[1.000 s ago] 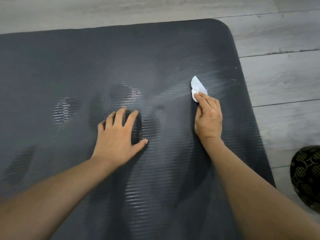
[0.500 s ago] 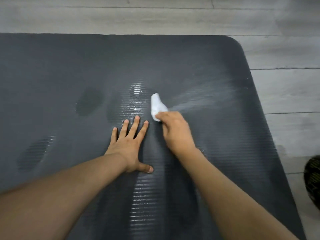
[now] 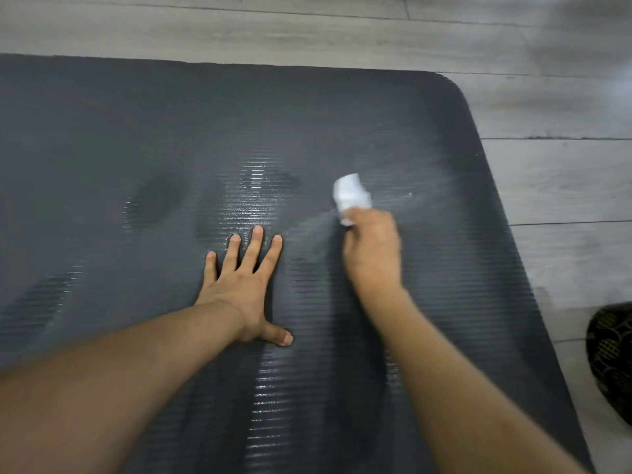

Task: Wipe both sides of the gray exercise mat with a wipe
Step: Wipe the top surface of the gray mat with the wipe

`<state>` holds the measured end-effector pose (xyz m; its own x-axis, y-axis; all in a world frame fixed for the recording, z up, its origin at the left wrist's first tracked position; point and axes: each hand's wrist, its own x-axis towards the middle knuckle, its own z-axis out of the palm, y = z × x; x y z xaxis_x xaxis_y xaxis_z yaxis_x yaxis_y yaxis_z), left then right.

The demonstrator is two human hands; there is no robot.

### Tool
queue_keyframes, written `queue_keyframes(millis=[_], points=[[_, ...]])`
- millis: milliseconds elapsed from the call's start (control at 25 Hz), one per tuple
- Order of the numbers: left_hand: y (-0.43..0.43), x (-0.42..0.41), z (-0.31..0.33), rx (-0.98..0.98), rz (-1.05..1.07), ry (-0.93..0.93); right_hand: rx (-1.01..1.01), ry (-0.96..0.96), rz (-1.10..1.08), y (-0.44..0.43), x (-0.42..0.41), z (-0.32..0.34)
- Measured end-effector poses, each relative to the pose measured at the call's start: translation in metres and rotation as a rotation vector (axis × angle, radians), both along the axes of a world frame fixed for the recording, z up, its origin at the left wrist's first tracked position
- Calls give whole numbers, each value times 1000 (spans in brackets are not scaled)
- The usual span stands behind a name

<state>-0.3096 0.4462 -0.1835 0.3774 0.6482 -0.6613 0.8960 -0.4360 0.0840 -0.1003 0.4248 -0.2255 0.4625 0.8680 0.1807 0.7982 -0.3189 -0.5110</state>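
Forearms nearest, both bare, reaching forward from the bottom edge over the mat [image 3: 102,138]. Off to the right at much the same depth, part of a dark rounded thing [image 3: 612,360] with a gold pattern, on the floor [image 3: 564,186] near the mat's right edge but not touching it, cut off by the frame; no telling what.

Next, left hand [image 3: 244,285] palm down on the mat near its middle, fingers straight and spread, thumb stuck out to the right, whole hand pressed flat on the ribbed surface. Glossy strip of ribs running from below the thumb up past the fingertips.

Slightly farther and to the right, right hand [image 3: 372,251], blurred, knuckles up, fingers curled round the near end of the wipe [image 3: 350,193] and pinching it. Wipe white and crumpled, far end poking out beyond the fingers, down on the mat right of centre, well apart from the left hand. Pale hazy streak leading from the wipe toward the right edge.

Beyond the left fingertips, a shiny patch and darker oval marks to the left. Farther still, plain dark gray mat up to a straight far edge and a rounded far right corner, flat on pale wood-look planks.
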Motion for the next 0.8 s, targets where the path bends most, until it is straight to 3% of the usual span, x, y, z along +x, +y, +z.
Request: queue_keyframes(millis=[120,200,280,400,480,560,640,760,800], points=[[-1,4,4,-1,-1,45,88,-58,466,-32,-74,-2],[0,9,7,3,-3,63,98,-153,614,-35,-33,-2],[2,13,11,-1,4,80,84,-275,451,-33,43,1],[1,17,12,-10,18,99,-125,-295,-144,-43,155,15],[2,20,13,-16,27,107,-167,-227,-396,-42,165,14],[2,23,15,-19,36,116,-55,-65,-405,-28,114,12],[2,25,17,-16,39,132,37,52,-91,-22,33,2],[1,25,17,-19,33,141,51,-104,632,-39,-52,-3],[1,25,18,-18,34,134,90,-138,726,-36,-40,-5]])
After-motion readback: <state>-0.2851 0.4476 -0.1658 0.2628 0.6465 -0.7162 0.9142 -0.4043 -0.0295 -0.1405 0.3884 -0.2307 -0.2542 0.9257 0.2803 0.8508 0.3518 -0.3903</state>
